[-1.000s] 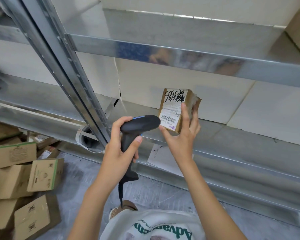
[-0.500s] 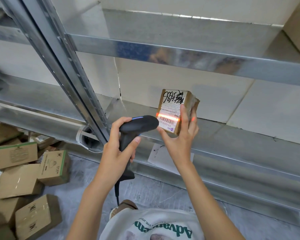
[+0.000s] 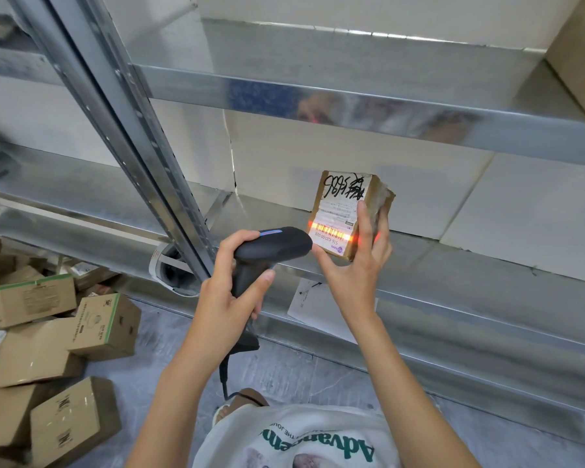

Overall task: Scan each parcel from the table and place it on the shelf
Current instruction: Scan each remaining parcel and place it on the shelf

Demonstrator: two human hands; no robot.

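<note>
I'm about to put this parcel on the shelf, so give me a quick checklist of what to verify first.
1. Scan line across the barcode on the parcel: ok, red beam lies on it.
2. Scan registered: cannot tell, no confirmation shows.
3. Right hand holds the parcel firmly: ok, fingers and thumb pinch its sides.
4. Left hand grips the scanner: ok.
5. Bare room on the shelf beside the parcel: ok.
6. Parcel undamaged: not ok, upper right corner looks crushed.

The shiny, reflective galvanised metal shelf (image 3: 453, 275) carries a small brown cardboard parcel (image 3: 372, 197) with glossy tape and a white paper label. The black handheld scanner (image 3: 271, 246) looks like matt plastic. Dull cardboard boxes (image 3: 105, 327) lie on the scuffed grey floor.
</note>
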